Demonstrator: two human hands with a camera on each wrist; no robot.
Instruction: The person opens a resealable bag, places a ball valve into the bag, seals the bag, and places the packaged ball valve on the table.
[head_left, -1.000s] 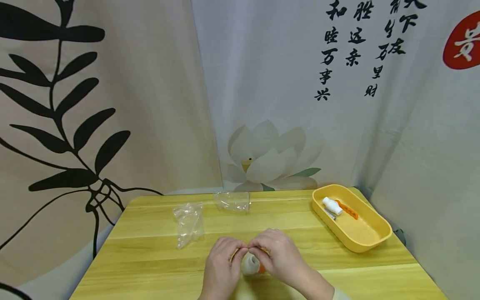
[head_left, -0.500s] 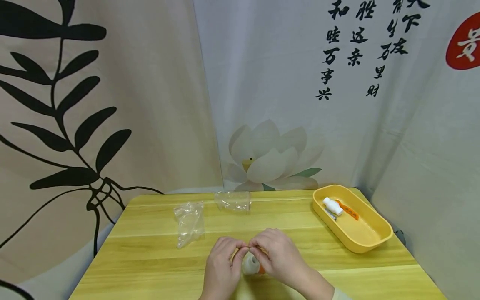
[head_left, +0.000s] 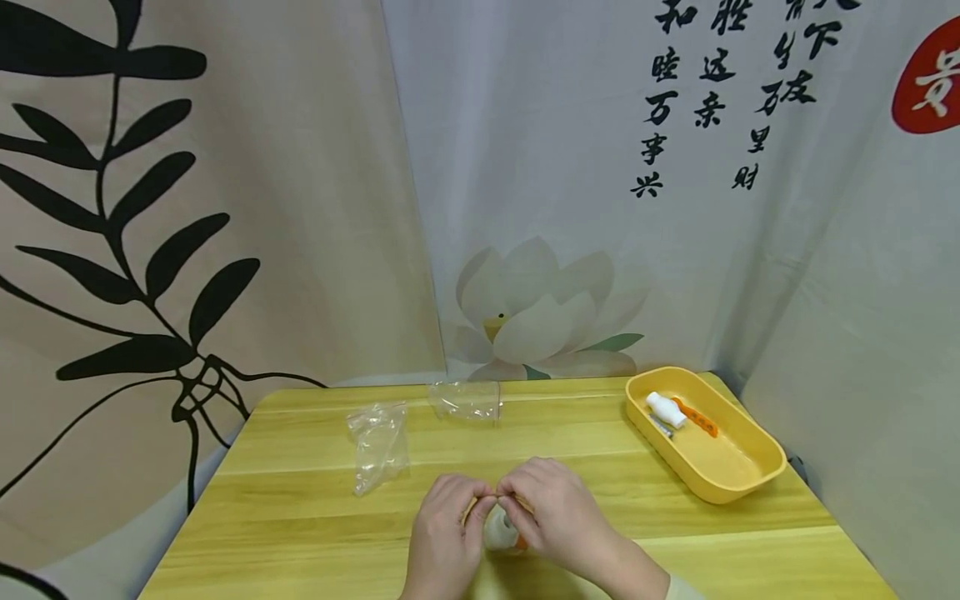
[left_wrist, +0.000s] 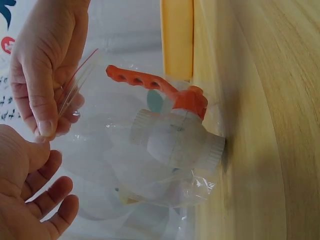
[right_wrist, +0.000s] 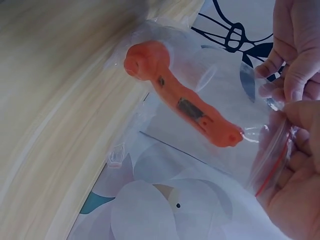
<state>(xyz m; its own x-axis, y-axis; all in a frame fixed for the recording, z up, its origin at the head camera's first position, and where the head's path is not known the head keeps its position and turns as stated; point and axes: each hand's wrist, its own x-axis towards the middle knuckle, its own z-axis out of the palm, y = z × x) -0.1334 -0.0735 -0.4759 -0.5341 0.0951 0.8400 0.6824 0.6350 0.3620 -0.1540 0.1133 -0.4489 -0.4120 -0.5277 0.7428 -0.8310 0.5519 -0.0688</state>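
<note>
A clear zip bag [left_wrist: 120, 155] with a red line along its top hangs between the two hands. Inside it is a white plastic ball valve [left_wrist: 172, 140] with an orange lever handle [right_wrist: 175, 97], the valve end close to the tabletop. My left hand [head_left: 447, 533] pinches the bag's top edge between thumb and forefinger, its other fingers loosely bent in the left wrist view. Right beside those fingertips, my right hand [head_left: 558, 517] pinches the same edge. In the head view the hands partly cover the white valve body [head_left: 498, 530].
A yellow tray [head_left: 731, 492] stands at the right of the wooden table [head_left: 300, 533]; it holds a white plastic part [head_left: 666, 410], an orange handle [head_left: 697, 418] and a small metal piece. Clear plastic bags [head_left: 380, 446] lie toward the back. A printed curtain [head_left: 337, 208] hangs behind.
</note>
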